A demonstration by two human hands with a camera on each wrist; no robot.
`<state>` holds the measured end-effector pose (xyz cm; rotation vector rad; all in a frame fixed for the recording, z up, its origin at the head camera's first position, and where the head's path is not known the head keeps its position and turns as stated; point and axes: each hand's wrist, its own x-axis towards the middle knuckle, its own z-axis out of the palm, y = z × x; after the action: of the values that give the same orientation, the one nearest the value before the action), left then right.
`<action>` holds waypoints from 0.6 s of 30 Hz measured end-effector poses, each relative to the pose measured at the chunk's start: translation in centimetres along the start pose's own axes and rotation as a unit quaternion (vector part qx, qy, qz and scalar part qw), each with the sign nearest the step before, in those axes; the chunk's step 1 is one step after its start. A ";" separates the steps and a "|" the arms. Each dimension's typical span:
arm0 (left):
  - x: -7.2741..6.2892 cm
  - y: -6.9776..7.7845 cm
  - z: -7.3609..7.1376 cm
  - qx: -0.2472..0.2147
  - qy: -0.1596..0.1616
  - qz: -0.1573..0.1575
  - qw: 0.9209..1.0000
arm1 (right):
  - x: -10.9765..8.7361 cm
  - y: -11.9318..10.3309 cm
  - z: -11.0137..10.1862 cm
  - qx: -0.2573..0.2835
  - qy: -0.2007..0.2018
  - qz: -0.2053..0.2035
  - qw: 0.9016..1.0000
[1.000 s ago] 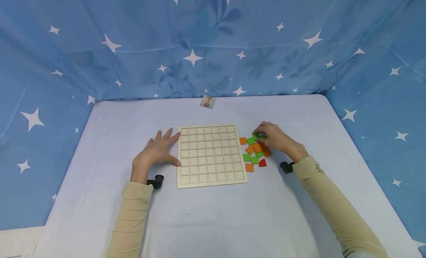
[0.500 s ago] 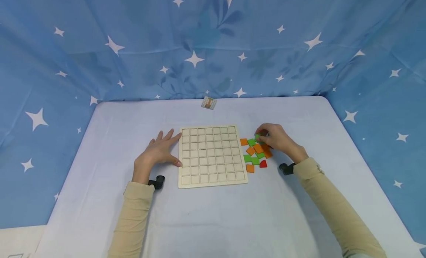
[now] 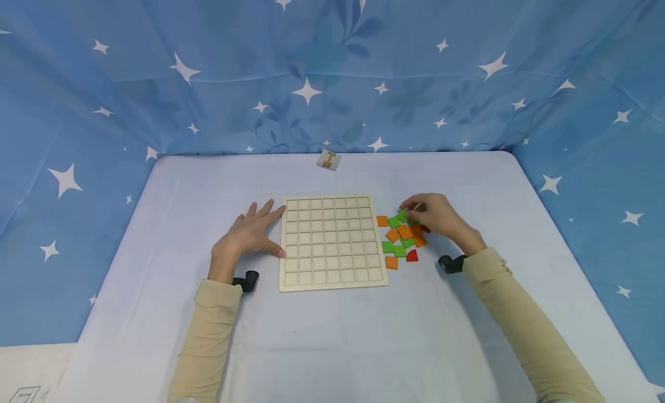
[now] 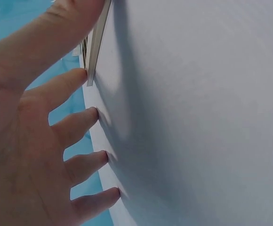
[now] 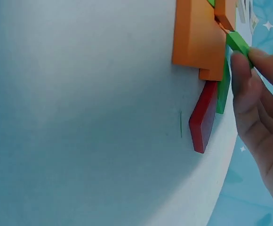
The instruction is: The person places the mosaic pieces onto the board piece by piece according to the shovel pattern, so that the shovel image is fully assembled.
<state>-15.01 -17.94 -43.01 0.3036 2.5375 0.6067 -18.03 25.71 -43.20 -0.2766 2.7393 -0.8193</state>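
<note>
A pale wooden grid board [image 3: 332, 243] lies flat on the table, with no tiles in its squares. My left hand [image 3: 250, 232] is spread at its left side, thumb and index fingertip against the edge. In the left wrist view the fingers [image 4: 82, 167] are stretched out, other fingertips on the cloth. Right of the board, my right hand [image 3: 435, 213] pinches a small green tile [image 5: 238, 43] between thumb and fingertip. Around and under it lie orange tiles [image 3: 404, 232], more green tiles [image 3: 399, 250] and a red piece [image 3: 412, 256]. Another red piece [image 5: 203, 117] leans beside the orange ones.
A small patterned card [image 3: 329, 159] lies near the back edge of the white table [image 3: 332, 345]. Blue star-printed curtains [image 3: 332, 74] stand behind and along both sides. A black wrist mount [image 3: 451, 264] sits at my right wrist, another [image 3: 249, 280] at my left.
The right hand has shifted slightly right over the tile pile, fingers still at the green tile. A red piece now shows beneath that hand. The left hand stays at the board's edge.
</note>
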 end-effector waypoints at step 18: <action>0.1 0.0 0.0 -0.003 0.003 -0.001 1.000 | 0.0 0.0 -0.3 0.044 -0.001 0.035 0.998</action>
<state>-15.07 -17.91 -43.07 0.2983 2.5419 0.6146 -18.18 25.88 -42.93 -0.1638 2.6854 -0.9173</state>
